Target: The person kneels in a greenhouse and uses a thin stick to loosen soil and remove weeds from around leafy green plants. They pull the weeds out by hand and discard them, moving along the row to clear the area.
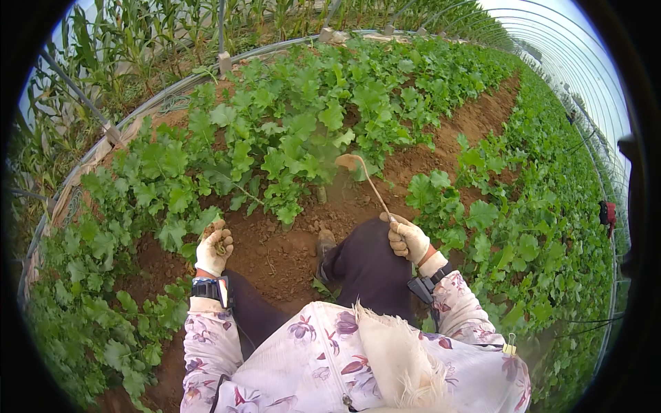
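In a cream work glove, my right hand [408, 239] grips the short end of a small hand hoe [373, 186]. The hoe's thin curved neck rises to a soil-coated blade [347, 162], which is over the dirt beside the leafy plants. My left hand [214, 248], gloved too and soiled at the fingers, is curled around a small brownish-green clump of plant matter [221, 249]; the fingers hide most of it. Green lobed leaves [205, 219] stand right behind that hand. Bare brown soil [273, 253] lies between my hands, with a plant's pale stem base [321, 194] beyond it.
Rows of leafy crop [304, 129] fill the bed ahead, and more plants [526, 248] grow at right. A soil furrow [475, 121] runs between rows. Metal hoops [563, 36] arch overhead. Corn plants [150, 46] stand beyond the pipe edge [155, 98]. My shoe [325, 248] rests on the soil.
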`<state>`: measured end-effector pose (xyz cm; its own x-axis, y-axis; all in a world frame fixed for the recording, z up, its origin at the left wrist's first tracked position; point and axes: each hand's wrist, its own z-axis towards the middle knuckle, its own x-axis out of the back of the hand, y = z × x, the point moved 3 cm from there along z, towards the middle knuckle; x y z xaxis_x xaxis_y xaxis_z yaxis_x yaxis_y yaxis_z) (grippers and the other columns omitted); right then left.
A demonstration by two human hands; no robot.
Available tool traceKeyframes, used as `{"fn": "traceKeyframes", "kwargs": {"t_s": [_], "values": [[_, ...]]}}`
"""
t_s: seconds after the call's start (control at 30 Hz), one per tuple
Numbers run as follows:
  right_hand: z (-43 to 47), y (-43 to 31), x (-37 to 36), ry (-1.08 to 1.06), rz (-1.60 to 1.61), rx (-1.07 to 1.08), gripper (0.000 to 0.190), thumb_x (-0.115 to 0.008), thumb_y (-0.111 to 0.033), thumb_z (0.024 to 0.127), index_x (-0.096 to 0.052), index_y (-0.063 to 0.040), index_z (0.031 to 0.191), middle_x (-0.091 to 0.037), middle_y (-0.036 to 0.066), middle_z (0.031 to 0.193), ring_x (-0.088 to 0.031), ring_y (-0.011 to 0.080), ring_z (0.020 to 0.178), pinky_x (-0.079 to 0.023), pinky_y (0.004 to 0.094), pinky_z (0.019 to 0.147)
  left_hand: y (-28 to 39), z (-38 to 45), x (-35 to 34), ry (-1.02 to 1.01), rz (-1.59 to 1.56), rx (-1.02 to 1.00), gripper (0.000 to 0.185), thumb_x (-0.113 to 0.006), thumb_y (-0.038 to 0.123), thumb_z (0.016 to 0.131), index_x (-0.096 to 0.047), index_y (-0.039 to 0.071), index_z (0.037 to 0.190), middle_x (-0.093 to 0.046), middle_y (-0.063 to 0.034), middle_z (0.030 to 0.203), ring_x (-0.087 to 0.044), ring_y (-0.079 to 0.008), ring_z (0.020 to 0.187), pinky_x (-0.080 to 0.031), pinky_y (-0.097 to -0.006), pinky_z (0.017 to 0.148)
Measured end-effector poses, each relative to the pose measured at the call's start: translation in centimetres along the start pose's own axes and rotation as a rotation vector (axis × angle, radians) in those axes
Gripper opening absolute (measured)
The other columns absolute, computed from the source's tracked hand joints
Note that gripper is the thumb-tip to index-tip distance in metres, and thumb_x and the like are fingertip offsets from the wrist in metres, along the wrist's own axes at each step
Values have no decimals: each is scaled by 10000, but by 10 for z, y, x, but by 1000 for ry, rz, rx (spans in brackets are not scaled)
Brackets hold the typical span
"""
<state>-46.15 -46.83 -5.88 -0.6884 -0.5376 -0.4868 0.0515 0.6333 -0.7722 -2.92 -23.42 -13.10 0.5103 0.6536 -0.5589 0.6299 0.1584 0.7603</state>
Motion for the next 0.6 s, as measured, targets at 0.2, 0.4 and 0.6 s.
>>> {"fn": "traceKeyframes", "kwargs": {"t_s": [0.2, 0.4, 0.6], "values": [[0, 1, 1, 21, -45, -2, 328, -467, -222, 965, -465, -138, 1282, -361, -51, 621, -303, 42, 434, -259, 179, 367, -9, -4, -8, 11, 234, 94, 310, -553, 167, 913, -574, 103, 1216, -631, 6, 832, -548, -77, 585, -452, -240, 496], [4, 2, 3, -2, -70, -3, 335, -464, -239, 961, -462, -145, 1282, -336, -45, 604, -283, 50, 411, -243, 191, 353, -89, -46, -81, -532, 1137, 538, 449, -622, 194, 817, -539, 116, 1251, -614, 18, 781, -480, -72, 545, -393, -241, 472], [4, 4, 2, 5, -85, 20, 362, -489, -244, 941, -449, -147, 1288, -357, -43, 602, -302, 53, 408, -246, 195, 353, -57, -73, -157, -1074, 1487, 639, 531, -659, 144, 753, -547, 88, 1270, -661, -8, 809, -569, -96, 642, -452, -276, 561]]}}
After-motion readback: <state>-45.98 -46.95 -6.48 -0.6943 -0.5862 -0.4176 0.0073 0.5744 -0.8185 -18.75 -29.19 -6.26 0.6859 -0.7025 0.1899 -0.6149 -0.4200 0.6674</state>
